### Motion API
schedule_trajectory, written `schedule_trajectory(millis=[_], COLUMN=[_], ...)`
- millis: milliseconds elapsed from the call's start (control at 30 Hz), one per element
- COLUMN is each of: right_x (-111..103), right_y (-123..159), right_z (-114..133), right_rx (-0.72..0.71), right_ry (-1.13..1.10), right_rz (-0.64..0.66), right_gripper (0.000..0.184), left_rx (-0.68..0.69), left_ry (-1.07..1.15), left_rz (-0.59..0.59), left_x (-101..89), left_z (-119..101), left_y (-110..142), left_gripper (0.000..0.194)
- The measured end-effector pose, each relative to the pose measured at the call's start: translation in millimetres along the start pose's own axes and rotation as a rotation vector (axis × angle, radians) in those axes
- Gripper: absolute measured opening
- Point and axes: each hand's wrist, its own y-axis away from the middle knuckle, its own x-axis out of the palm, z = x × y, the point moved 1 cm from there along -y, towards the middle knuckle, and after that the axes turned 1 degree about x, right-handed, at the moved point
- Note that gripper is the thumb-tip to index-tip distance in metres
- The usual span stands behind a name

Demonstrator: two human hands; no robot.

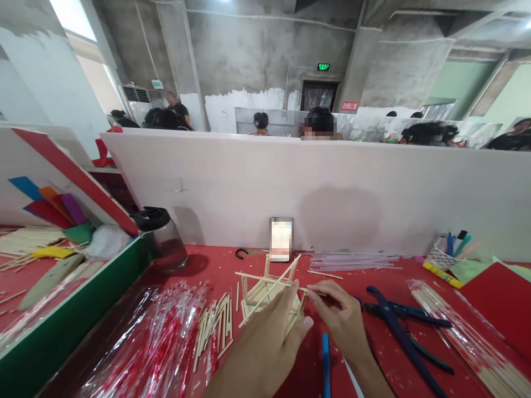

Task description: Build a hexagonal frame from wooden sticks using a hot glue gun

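A small frame built of thin wooden sticks [250, 298] stands on the red tabletop in front of me. My left hand [265, 337] reaches over its near side and grips it, index finger along the top and thumb on the right; the hand hides much of the frame. My right hand [342, 312] is at the frame's right corner, thumb and index finger pinched on the end of a thin wooden stick. Loose short sticks [224, 318] lie left of the frame. A blue pen-like tool [326, 362] lies below my right hand.
Pliers with dark blue handles [390, 315] and bagged sticks [452, 331] lie on the right. Crumpled plastic wrappers [153, 337] and a dark-lidded jug [164, 243] are on the left, beside a green divider [83, 309]. A phone [281, 239] leans on the white partition [232, 188]. People sit beyond.
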Motion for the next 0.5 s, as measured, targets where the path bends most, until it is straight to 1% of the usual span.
schedule_trajectory(millis=[233,500], right_x=[-3,-7], right_y=[-1,-6], right_z=[-1,2], right_rx=[-0.007,0.038], right_ry=[0.039,0.049], right_rz=[0.018,0.084], right_gripper=[0.012,0.016], left_rx=[0.013,0.012], left_ry=[-0.027,-0.061], left_rz=[0.009,0.012], left_x=[4.4,-1.6], left_z=[4,-7], left_y=[-2,-1], left_gripper=[0.063,0.06])
